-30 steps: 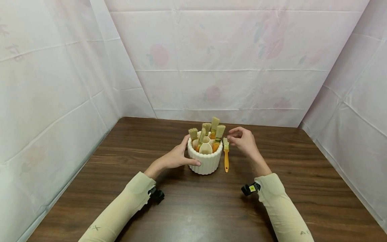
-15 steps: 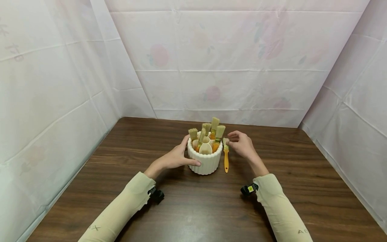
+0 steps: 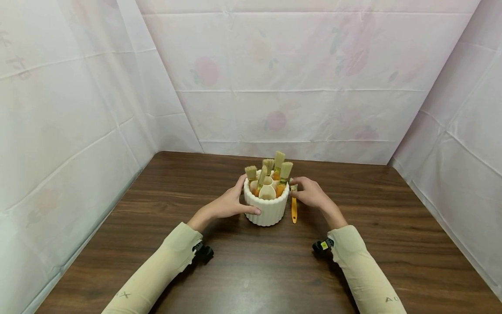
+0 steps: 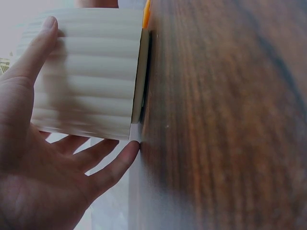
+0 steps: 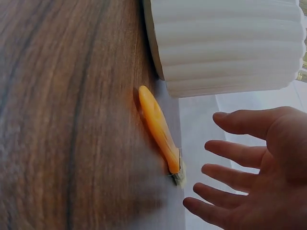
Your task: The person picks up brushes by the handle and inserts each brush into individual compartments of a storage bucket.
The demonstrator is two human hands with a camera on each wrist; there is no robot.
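Head view has my left hand (image 3: 229, 204) wrapped round the near-left side of the pot (image 3: 266, 208), thumb along the front wall and fingers curled round the far side, which I reckon is just to keep it from sliding about on the table (image 3: 251, 270). Left wrist view backs that up: thumb and fingers splayed across the ribbed wall (image 4: 91, 72), palm not quite flat on it. The pot stands upright between the two hands, and inside it are several brushes (image 3: 276, 172) stood bristles-up in what look like separate little cups, so they lean out a bit rather than clump together. My right hand (image 3: 311, 194) is just right of the pot, low over the bristle end of the loose brush (image 3: 293, 209), which lies flat on the wood beside the pot, orange handle pointing back towards me. Right wrist view shows that hand open, fingers (image 5: 230, 177) spread and relaxed, close to the metal band and bristles but I can't see any of them actually on the brush yet, so it's holding nothing. The handle (image 5: 158, 127) lies very near the foot of the pot, though whether it touches I can't tell from here. Pale cloth (image 3: 274, 78) hangs behind and to both sides of the hands.
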